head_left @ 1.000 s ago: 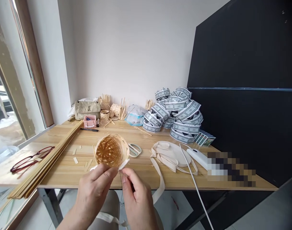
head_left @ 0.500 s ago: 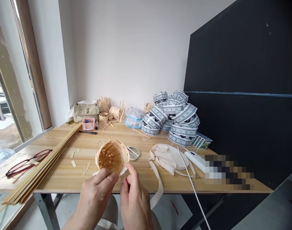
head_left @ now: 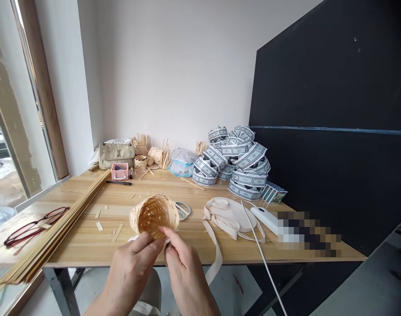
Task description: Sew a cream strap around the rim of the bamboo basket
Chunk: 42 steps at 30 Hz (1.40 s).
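Item, far left: glasses [head_left: 34, 226], red-framed, lay folded at the table's [head_left: 88, 241] left edge.

Item: bamboo strips [head_left: 60, 228], a long bundle, ran from the near left corner toward the far side; short offcuts [head_left: 99, 226] lay just right of it.

Item, far edge by the wall: bag [head_left: 116, 153], pink box [head_left: 120, 171], pen [head_left: 118, 182], and several unfinished baskets with upright splints.

Item, near centre: our left hand [head_left: 129, 272] clenched the near rim of the basket [head_left: 154, 214], thumb and fingers pinched on it. The basket was held tilted, mouth toward us, just above the table's near edge.

Item: our right hand [head_left: 183, 272], touching the left, pinched at the same rim where a white strip showed; we could not tell exactly what lay between its fingertips.

Item: scissors [head_left: 181, 210], just right of and behind the basket.

Item: tape [head_left: 228, 215], cream, coiled on a round disc, one end trailing over the near edge.

Item: cable [head_left: 259, 250], white, crossing the tape and hanging off the table.

Item, far right: patterned rolls [head_left: 240, 162], piled against the black panel.

Risk, in our judgement: the basket was carried only by the pinch at its rim, so a loosened finger could tip it off the near edge; the trailing tape and cable lay close enough for a wrist to snag and drag things down.
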Available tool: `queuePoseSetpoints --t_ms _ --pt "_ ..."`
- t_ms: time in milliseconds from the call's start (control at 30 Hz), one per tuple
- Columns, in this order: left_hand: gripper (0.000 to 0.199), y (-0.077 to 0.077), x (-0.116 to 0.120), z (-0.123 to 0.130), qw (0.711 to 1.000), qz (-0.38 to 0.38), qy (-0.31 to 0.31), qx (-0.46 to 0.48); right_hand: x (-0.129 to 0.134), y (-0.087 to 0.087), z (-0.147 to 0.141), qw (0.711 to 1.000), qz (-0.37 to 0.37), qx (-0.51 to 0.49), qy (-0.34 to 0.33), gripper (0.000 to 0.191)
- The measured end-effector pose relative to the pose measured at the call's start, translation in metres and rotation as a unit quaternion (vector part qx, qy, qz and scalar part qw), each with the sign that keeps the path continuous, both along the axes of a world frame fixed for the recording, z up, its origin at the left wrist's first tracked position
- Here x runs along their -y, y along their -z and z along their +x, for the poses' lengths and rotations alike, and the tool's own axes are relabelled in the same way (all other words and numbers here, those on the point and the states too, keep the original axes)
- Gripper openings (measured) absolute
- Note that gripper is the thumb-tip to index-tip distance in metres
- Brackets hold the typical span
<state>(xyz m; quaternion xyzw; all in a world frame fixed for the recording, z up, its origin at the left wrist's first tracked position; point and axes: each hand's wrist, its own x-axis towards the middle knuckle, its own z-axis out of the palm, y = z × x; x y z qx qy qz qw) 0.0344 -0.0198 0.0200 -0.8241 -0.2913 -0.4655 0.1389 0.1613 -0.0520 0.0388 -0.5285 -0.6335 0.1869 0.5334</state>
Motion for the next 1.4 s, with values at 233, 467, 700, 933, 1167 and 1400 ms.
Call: queuePoseSetpoints --t_ms 233,467,700,933,1167,1400 --pt "0.03 -0.002 -0.002 0.0 1.0 -0.015 0.013 -0.015 -0.006 0.003 0.001 0.997 -0.023 -0.074 -0.018 0.036" --pt "0.031 0.0 -0.002 0.003 1.0 -0.008 0.012 -0.01 -0.011 0.004 -0.002 0.997 -0.004 -0.078 0.012 0.032" --pt "0.03 0.003 -0.009 -0.001 0.999 -0.019 0.006 0.032 -0.004 0.004 0.01 0.999 0.006 0.018 0.029 0.034" --pt "0.03 0.005 -0.008 -0.001 1.0 -0.006 -0.002 0.016 -0.004 -0.026 0.015 0.955 0.084 0.266 0.102 0.02" --pt "0.033 0.002 -0.004 0.001 1.0 -0.004 0.018 -0.021 -0.016 -0.034 0.002 0.922 -0.027 0.38 0.07 0.022" --pt "0.036 -0.002 -0.006 -0.002 0.998 -0.008 0.051 -0.041 -0.014 -0.053 0.003 0.977 0.132 0.158 0.054 0.023"
